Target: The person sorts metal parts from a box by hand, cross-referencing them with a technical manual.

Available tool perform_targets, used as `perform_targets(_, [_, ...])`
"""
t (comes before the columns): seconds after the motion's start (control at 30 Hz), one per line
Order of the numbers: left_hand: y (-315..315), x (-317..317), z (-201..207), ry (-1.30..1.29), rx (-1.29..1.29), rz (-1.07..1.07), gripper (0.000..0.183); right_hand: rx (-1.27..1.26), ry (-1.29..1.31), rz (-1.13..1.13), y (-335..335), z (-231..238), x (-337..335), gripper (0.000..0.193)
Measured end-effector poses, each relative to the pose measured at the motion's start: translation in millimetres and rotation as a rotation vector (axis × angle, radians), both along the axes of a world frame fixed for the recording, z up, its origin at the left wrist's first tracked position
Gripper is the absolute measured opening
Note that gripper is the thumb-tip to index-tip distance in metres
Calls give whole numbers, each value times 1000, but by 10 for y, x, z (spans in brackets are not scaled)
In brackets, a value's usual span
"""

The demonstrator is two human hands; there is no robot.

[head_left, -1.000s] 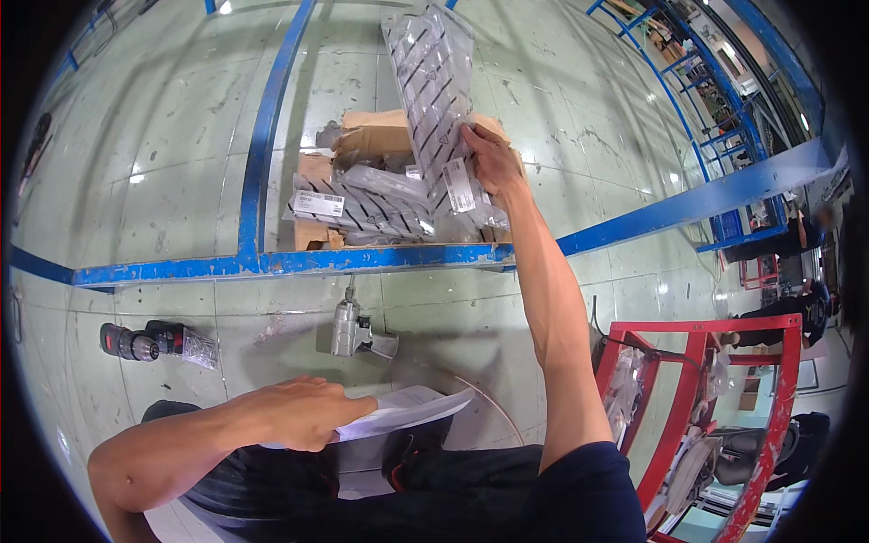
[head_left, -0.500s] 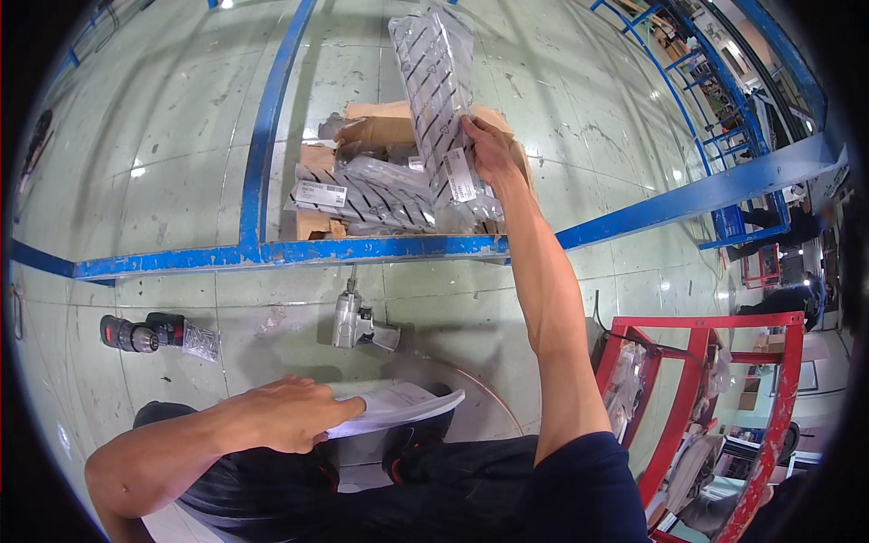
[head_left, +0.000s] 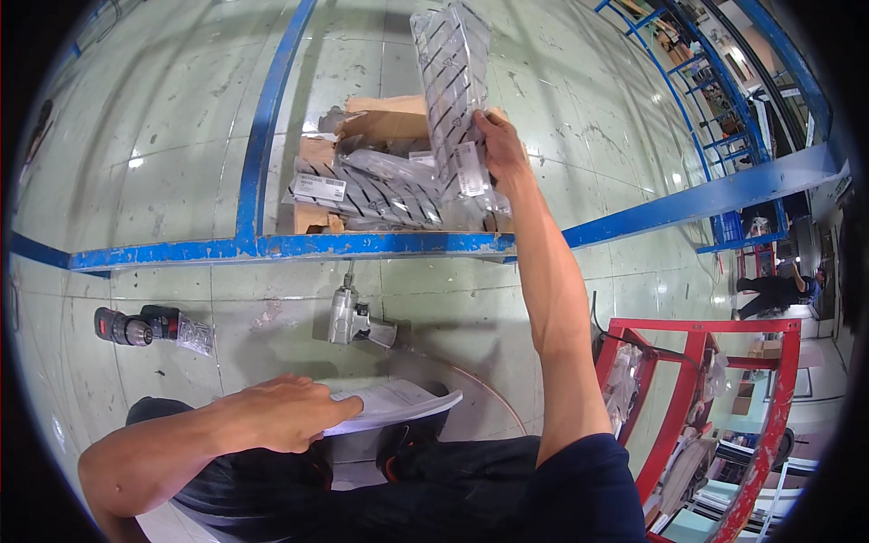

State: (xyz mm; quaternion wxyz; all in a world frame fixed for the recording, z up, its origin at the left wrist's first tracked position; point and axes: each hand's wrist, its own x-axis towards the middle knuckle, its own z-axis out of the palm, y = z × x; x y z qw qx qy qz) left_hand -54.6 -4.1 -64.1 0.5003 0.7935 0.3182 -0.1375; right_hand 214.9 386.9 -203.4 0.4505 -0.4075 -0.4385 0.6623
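Note:
My right hand (head_left: pixel 501 147) grips the edge of a long clear plastic bag with black stripes (head_left: pixel 450 81), raised over an open cardboard box (head_left: pixel 389 118). A white label shows at the bag's lower end; what it contains is hard to make out. More striped plastic bags (head_left: pixel 380 195) lie in the box, one with a white label on the left. Low in front of me, my left hand (head_left: pixel 288 412) is closed on a sheaf of white papers (head_left: pixel 398 405), held above my knees. My left thumb rests along the papers' edge.
A blue metal frame (head_left: pixel 380 245) runs between me and the box. On the floor lie a silver impact wrench (head_left: pixel 345 315) with a hose and, left of it, a cordless drill (head_left: pixel 127 328) beside a small bag (head_left: pixel 195 335). A red rack (head_left: pixel 697 339) stands at right; a person (head_left: pixel 778 290) is beyond.
My right hand has shifted the striped bag slightly to the right. The left hand keeps its hold on the papers. In the far right background, the person now shows more fully.

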Motion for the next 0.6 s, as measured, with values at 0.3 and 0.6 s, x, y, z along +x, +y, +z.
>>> perform_targets(0.3, [-3, -2, 47, 10, -32, -3, 43, 1003, -1086, -33, 96, 582, 65, 23])
perform_targets(0.6, [10, 17, 106, 29, -41, -27, 43, 837, -1057, 726, -542, 89, -392, 33])
